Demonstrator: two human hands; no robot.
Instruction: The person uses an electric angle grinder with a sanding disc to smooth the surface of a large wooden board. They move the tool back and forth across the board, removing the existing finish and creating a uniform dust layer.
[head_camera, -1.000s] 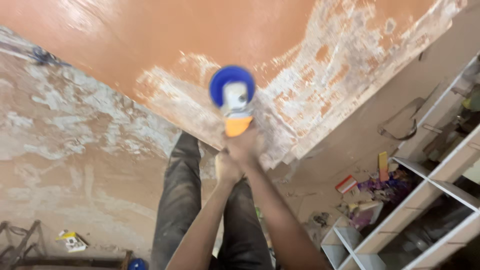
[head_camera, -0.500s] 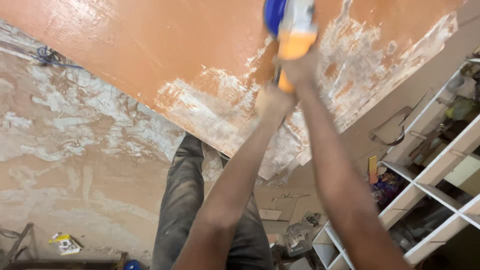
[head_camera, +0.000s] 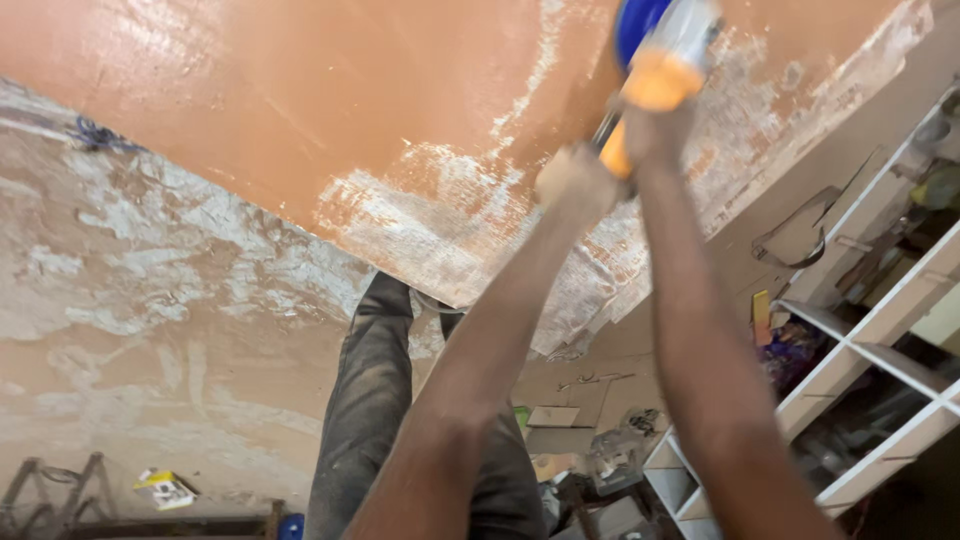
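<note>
Orange-grip: right hand (head_camera: 655, 130) has its fingers clamped on the sander (head_camera: 660, 50); left hand (head_camera: 577, 180) closes on its rear handle.
Tool place: at one o'clock, pressed on the orange board (head_camera: 330, 110).
Risk: arms stretched far; the spinning blue pad may skid or gouge the board, as I judge.
Risk two: dust could blind.
Count: two hands, one sander, one board, one white shelf unit (head_camera: 880, 330) at four o'clock.

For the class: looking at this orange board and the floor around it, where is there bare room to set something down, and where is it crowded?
The orange board is bare across its left and middle, bordered by its near edge and the white sanded patch. Its upper right is taken by both hands, left hand and right hand, on the sander. The floor beside the white shelves is cluttered.
</note>
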